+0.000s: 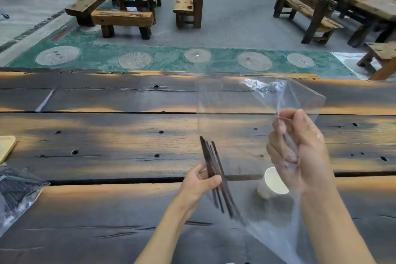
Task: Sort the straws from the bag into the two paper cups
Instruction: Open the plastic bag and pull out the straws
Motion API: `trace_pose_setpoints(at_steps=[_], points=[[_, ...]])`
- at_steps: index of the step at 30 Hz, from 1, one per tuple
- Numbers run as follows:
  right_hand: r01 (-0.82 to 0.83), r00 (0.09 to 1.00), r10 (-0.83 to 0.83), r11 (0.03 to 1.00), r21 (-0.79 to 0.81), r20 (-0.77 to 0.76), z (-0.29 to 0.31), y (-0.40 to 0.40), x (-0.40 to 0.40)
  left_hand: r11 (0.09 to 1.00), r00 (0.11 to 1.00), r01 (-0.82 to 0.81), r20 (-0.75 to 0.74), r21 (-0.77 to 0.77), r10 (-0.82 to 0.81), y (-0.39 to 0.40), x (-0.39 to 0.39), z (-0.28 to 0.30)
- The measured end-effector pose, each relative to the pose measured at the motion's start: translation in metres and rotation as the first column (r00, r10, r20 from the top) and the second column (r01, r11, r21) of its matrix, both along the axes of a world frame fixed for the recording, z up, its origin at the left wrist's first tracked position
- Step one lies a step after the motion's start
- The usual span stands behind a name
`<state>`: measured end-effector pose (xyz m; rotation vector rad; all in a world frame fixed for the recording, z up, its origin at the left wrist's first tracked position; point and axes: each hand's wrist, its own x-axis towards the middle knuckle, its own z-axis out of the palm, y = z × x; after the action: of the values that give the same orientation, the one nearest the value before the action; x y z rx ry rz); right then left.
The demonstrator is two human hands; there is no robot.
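Observation:
A large clear plastic bag (235, 109) hangs in the air over the dark wooden table (107, 139). My right hand (300, 150) grips its upper edge, fingers seen partly through the film. My left hand (201, 180) pinches a fanned bundle of several thin dark straws (211, 161) through or beside the bag's left side; their lower ends point down toward me. One white paper cup (272, 182) lies tipped on the table behind the bag, its opening facing me. A second cup is not visible.
A second clear bag with dark contents (17, 195) lies at the table's left edge. A pale board corner (6, 146) sits above it. Beyond the table's far edge are wooden benches and tables (128, 6) on a grey floor.

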<state>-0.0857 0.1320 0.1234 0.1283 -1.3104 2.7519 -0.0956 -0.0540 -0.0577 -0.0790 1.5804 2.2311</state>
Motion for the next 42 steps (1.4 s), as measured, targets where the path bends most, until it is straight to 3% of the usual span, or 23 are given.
trace_pose_setpoints(at_steps=[4, 11, 12, 14, 16, 17, 19, 24, 27, 29, 30, 33, 34, 35, 36, 39, 40, 42], points=[[0.148, 0.988, -0.154, 0.954, 0.26, 0.004, -0.009, 0.019, -0.001, 0.994, 1.0, 0.01, -0.025, -0.104, -0.013, -0.021, 0.01, 0.001], [0.322, 0.936, -0.342, 0.737, 0.595, -0.082, -0.01, 0.042, -0.003, 0.975, 0.995, 0.018, -0.094, -0.222, -0.04, -0.063, 0.021, 0.016], [0.365, 0.919, -0.371, 0.668, 0.649, -0.134, -0.009, 0.043, -0.003, 0.97, 0.992, 0.022, -0.112, -0.241, -0.05, -0.068, 0.021, 0.018], [0.49, 0.857, -0.399, 0.434, 0.756, -0.327, -0.001, 0.043, -0.002, 0.963, 0.988, 0.04, -0.133, -0.268, -0.078, -0.075, 0.021, 0.019], [0.616, 0.779, -0.298, 0.206, 0.76, -0.551, 0.009, 0.037, -0.002, 0.958, 0.984, 0.048, -0.149, -0.284, -0.094, -0.079, 0.021, 0.021], [0.659, 0.749, -0.212, 0.144, 0.738, -0.628, 0.012, 0.033, -0.003, 0.956, 0.982, 0.047, -0.16, -0.29, -0.097, -0.08, 0.021, 0.021], [0.662, 0.749, -0.042, 0.109, 0.742, -0.661, 0.014, 0.022, -0.009, 0.952, 0.98, 0.056, -0.168, -0.3, -0.11, -0.081, 0.022, 0.022], [0.326, 0.93, 0.141, 0.118, 0.938, -0.341, -0.008, 0.0, -0.031, 0.943, 0.979, 0.069, -0.158, -0.327, -0.127, -0.085, 0.024, 0.027], [0.143, 0.973, 0.156, 0.161, 0.977, -0.168, -0.019, -0.004, -0.039, 0.938, 0.982, 0.069, -0.141, -0.34, -0.124, -0.093, 0.025, 0.029], [0.061, 0.977, 0.196, 0.141, 0.988, -0.088, -0.021, -0.005, -0.042, 0.934, 0.983, 0.075, -0.13, -0.349, -0.128, -0.099, 0.027, 0.032], [-0.013, 0.976, 0.216, 0.183, 0.983, -0.028, -0.02, -0.005, -0.043, 0.93, 0.983, 0.082, -0.125, -0.358, -0.135, -0.102, 0.027, 0.033], [-0.378, 0.922, 0.287, 0.529, 0.759, 0.259, -0.013, 0.0, -0.046, 0.913, 0.979, 0.123, -0.103, -0.389, -0.176, -0.107, 0.027, 0.044], [-0.48, 0.876, 0.344, 0.557, 0.678, 0.337, -0.01, 0.003, -0.047, 0.905, 0.974, 0.148, -0.098, -0.398, -0.202, -0.109, 0.026, 0.049], [-0.559, 0.826, 0.405, 0.501, 0.66, 0.393, -0.006, 0.007, -0.049, 0.893, 0.967, 0.176, -0.096, -0.413, -0.235, -0.11, 0.025, 0.054], [-0.624, 0.766, 0.468, 0.378, 0.684, 0.44, -0.003, 0.008, -0.051, 0.88, 0.959, 0.204, -0.095, -0.429, -0.269, -0.11, 0.024, 0.058], [-0.686, 0.55, 0.608, -0.064, 0.725, 0.573, 0.002, 0.005, -0.054, 0.864, 0.935, 0.276, -0.092, -0.422, -0.343, -0.105, 0.021, 0.071], [-0.677, 0.503, 0.623, -0.147, 0.721, 0.599, 0.004, 0.002, -0.053, 0.858, 0.924, 0.3, -0.097, -0.417, -0.37, -0.103, 0.02, 0.076], [-0.612, 0.506, 0.643, -0.202, 0.765, 0.575, 0.003, -0.003, -0.051, 0.839, 0.9, 0.344, -0.106, -0.42, -0.422, -0.099, 0.018, 0.082]])
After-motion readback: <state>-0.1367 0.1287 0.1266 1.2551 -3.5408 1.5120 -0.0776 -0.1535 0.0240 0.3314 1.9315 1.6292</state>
